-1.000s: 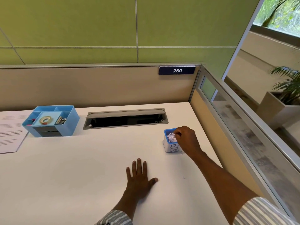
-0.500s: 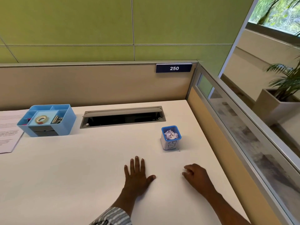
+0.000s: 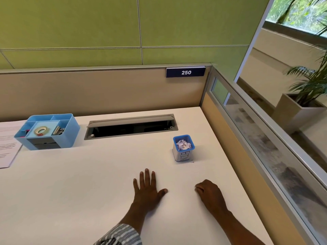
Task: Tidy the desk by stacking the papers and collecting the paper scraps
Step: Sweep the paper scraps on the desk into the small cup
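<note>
On desk [image 3: 88, 191]: organizer [image 3: 47, 131] far left, overlapping papers [image 3: 7, 144] at left edge. Cable slot [image 3: 131, 127] right of organizer, by back partition. Bin [image 3: 183, 148] right and nearer, scraps [image 3: 183, 145] inside. Nearest: left hand [image 3: 146, 190] flat, right hand [image 3: 209, 192] beside it, before bin.

White desk [image 3: 88, 183]; blue-rimmed bin [image 3: 184, 148] w/ white scraps [image 3: 183, 145]; lt-blue organiser [image 3: 47, 131]; striped sleeve [image 3: 122, 235].
</note>
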### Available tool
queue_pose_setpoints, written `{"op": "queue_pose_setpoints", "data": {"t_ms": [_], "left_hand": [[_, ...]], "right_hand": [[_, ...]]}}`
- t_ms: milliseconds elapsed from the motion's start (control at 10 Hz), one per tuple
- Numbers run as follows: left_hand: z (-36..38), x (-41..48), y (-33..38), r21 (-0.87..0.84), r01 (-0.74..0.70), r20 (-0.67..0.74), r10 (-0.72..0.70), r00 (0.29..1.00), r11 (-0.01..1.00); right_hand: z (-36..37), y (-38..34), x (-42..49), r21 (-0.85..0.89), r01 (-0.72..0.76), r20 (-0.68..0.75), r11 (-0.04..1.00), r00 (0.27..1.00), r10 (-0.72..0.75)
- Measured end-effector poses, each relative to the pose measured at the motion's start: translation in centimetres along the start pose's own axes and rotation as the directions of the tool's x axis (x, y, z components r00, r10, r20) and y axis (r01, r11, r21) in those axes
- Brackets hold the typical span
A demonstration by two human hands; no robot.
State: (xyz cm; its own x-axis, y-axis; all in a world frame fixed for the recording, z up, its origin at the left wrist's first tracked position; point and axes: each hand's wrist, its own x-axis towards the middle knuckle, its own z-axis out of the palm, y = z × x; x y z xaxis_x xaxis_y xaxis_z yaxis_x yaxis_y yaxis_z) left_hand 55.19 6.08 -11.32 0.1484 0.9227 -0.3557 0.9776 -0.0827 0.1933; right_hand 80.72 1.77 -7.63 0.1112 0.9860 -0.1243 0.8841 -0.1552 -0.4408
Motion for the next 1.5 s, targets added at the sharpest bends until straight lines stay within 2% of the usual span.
{"op": "queue_pose_setpoints", "data": {"t_ms": [200, 300, 400, 500, 600, 700, 900, 1000, 1100, 1200, 1300, 1400, 1500], "left_hand": [[0.0, 0.1, -0.1, -0.009, -0.003, 0.005, 0.003, 1.0, 1.0], [0.0, 0.0, -0.1, -0.006, -0.003, 0.002, 0.003, 1.0, 1.0], [0.0, 0.0, 0.0, -0.008, -0.005, 0.005, 0.006, 1.0, 1.0], [-0.1, -0.1, 0.0, -0.013, -0.007, 0.005, 0.007, 1.0, 1.0], [-0.1, -0.1, 0.0, -0.006, -0.007, 0.003, 0.007, 1.0, 1.0], [-0.2, -0.2, 0.0, 0.008, -0.002, 0.001, 0.002, 1.0, 1.0], [-0.2, -0.2, 0.0, 0.021, 0.006, -0.007, -0.006, 1.0, 1.0], [-0.4, -0.4, 0.1, 0.03, 0.004, -0.021, -0.004, 1.0, 1.0], [-0.5, -0.4, 0.2, 0.022, 0.001, -0.032, 0.0, 0.999, 1.0], [-0.6, -0.5, 0.3, 0.058, -0.013, -0.05, 0.016, 0.999, 0.998], [-0.3, -0.3, 0.2, 0.074, -0.012, -0.031, 0.014, 0.999, 0.997], [-0.8, -0.7, 0.4, 0.079, -0.008, -0.102, 0.016, 0.995, 0.997], [-2.1, -1.4, 1.0, 0.13, 0.004, -0.096, 0.009, 0.995, 0.991]], "right_hand": [[0.4, -0.4, 0.9, -0.138, 0.061, -0.019, 0.989, 0.998, -0.064], [0.0, -1.1, 1.2, -0.271, 0.076, 0.016, 0.959, 0.997, -0.074], [0.1, -1.5, 1.3, -0.292, 0.061, -0.021, 0.954, 0.997, -0.07], [0.1, -1.8, 2.3, -0.264, 0.015, 0.009, 0.964, 1.0, -0.013], [-0.8, -1.8, 3.8, -0.038, -0.096, -0.046, 0.995, 0.995, 0.094], [-2.2, -2.2, 5.8, 0.068, -0.091, -0.094, 0.993, 0.991, 0.098], [-2.5, -2.7, 9.2, -0.189, 0.004, -0.02, 0.982, 1.0, -0.008], [-1.7, -2.3, 10.1, -0.213, 0.063, -0.004, 0.975, 0.998, -0.065], [-0.8, -1.6, 10.1, -0.207, 0.109, 0.035, 0.972, 0.994, -0.104], [-0.1, -1.0, 9.7, -0.227, 0.157, 0.02, 0.961, 0.987, -0.156], [0.2, -1.1, 9.4, -0.176, 0.186, -0.015, 0.967, 0.981, -0.192], [0.3, -1.4, 9.3, -0.15, 0.174, -0.028, 0.973, 0.983, -0.18], [0.2, -1.8, 9.3, -0.089, 0.072, -0.081, 0.993, 0.994, -0.079]]}}
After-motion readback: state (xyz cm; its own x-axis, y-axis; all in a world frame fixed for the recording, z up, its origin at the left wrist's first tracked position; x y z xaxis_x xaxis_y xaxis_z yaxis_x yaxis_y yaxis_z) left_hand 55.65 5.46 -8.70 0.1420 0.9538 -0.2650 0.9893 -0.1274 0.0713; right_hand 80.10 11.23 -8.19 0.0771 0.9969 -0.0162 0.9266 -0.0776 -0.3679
